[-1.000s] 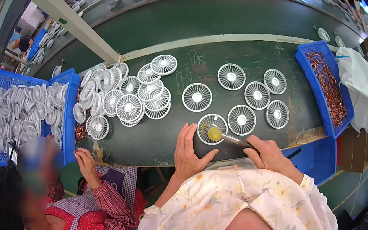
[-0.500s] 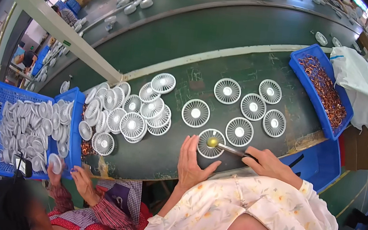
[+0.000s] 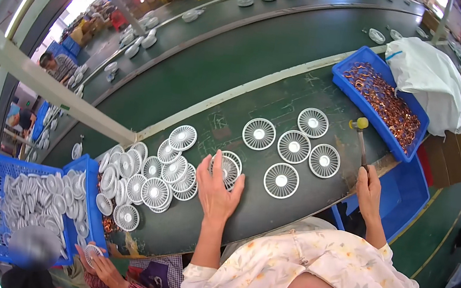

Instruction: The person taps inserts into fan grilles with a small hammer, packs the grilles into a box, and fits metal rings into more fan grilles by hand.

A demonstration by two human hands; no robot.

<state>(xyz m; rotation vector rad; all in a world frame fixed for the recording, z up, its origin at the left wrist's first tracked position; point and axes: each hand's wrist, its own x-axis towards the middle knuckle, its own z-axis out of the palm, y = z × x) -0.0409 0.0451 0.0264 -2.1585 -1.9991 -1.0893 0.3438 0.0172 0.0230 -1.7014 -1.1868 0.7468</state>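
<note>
Two overlapping white spoked discs (image 3: 232,168), spread left hand (image 3: 217,195) over them, right hand (image 3: 370,190) clamped on a yellow-headed mallet (image 3: 361,144).

White spoked discs (image 3: 281,181): smooth plastic, slight gloss. Worktop (image 3: 245,210): matt green, scuffed. Copper-coloured bits (image 3: 382,99): shiny metal. Blue tray (image 3: 345,85): smooth plastic. White sack (image 3: 428,82): crinkled.
</note>
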